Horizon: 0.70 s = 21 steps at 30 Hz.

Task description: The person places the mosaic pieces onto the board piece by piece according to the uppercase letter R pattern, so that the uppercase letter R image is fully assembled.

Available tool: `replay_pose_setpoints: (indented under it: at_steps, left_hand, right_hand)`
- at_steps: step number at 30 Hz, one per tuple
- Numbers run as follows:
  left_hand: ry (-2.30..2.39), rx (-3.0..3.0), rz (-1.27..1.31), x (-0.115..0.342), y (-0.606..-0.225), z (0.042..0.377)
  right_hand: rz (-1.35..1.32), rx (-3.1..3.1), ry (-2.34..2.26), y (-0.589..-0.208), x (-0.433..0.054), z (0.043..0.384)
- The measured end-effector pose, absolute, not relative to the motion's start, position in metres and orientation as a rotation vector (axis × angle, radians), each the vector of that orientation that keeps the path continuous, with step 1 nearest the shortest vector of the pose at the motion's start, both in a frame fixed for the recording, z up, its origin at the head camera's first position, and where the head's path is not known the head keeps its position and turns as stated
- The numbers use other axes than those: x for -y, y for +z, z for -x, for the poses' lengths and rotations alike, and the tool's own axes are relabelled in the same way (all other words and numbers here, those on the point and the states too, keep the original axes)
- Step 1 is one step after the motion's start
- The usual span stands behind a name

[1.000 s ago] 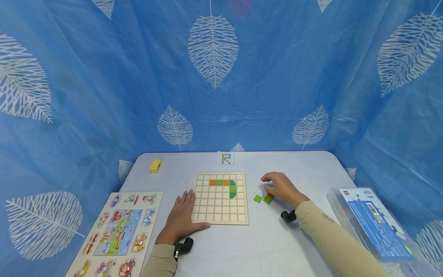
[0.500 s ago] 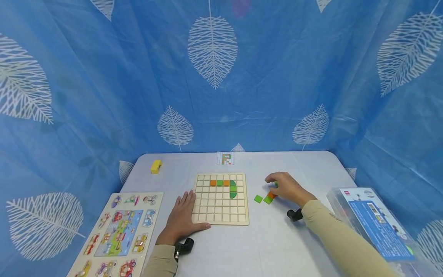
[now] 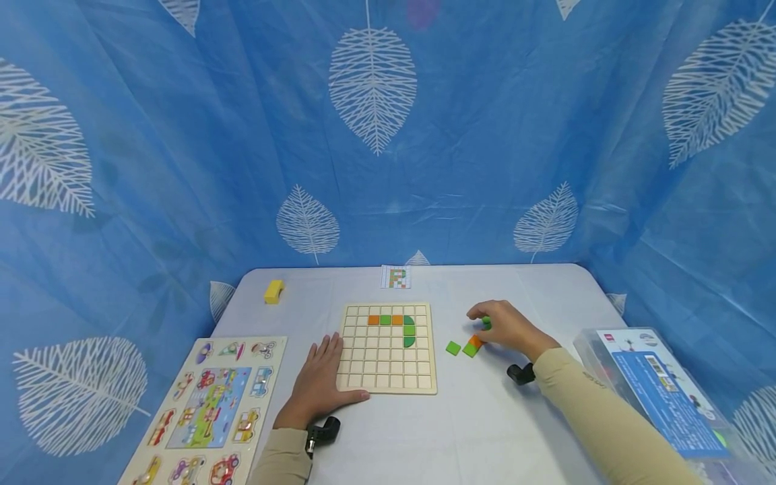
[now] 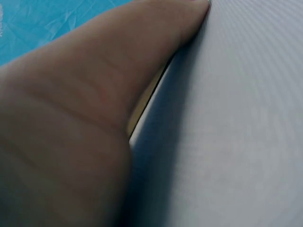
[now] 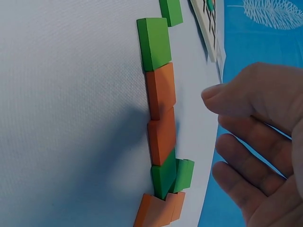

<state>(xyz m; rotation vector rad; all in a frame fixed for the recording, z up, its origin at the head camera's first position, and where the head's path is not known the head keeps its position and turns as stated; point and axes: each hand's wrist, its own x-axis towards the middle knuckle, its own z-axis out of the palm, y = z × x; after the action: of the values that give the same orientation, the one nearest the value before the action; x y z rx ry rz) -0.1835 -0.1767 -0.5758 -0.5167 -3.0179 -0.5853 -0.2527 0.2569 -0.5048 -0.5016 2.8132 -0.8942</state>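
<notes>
In the head view, a wooden grid board [image 3: 386,370] bears orange and green square tiles and two dark green curved pieces near its upper right. My left hand [image 3: 316,385] rests along the board's left side, fingers straight and thumb spread at the lower corner. Over a group of loose tiles right of the board hovers my right hand [image 3: 504,328], partly hiding them. The right wrist view shows its thumb and loosely bent fingers [image 5: 246,156] with nothing between them. Below lie a light green tile [image 5: 157,43], an orange tile [image 5: 163,90], another orange one and several more in a curving row.
A small card with a coloured pattern [image 3: 397,277] lies behind the board. At the back left stands a yellow block [image 3: 273,292]. A vehicle peg puzzle [image 3: 269,397] is at the left, and a clear plastic case [image 3: 588,350] with a blue-and-white sheet at the right.
My right hand has shifted a little to the right over the loose tiles, uncovering more of the orange and green ones. My left hand has stayed at the board.
</notes>
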Motion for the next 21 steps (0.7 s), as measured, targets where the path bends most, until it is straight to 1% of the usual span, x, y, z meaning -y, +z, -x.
replay_pose_setpoints:
  at_steps: [11, 21]
  left_hand:
    - [-0.596, 3.025, 0.513, 0.176, -0.5747, 0.1833]
    - [-0.606, 3.011, 0.514, 0.1761, -0.576, 0.1838]
  right_hand:
    - [0.448, -2.764, -0.859, -0.5069, -0.2582, 0.2549]
    - [0.515, -2.727, -0.83, -0.51, -0.2582, 0.2551]
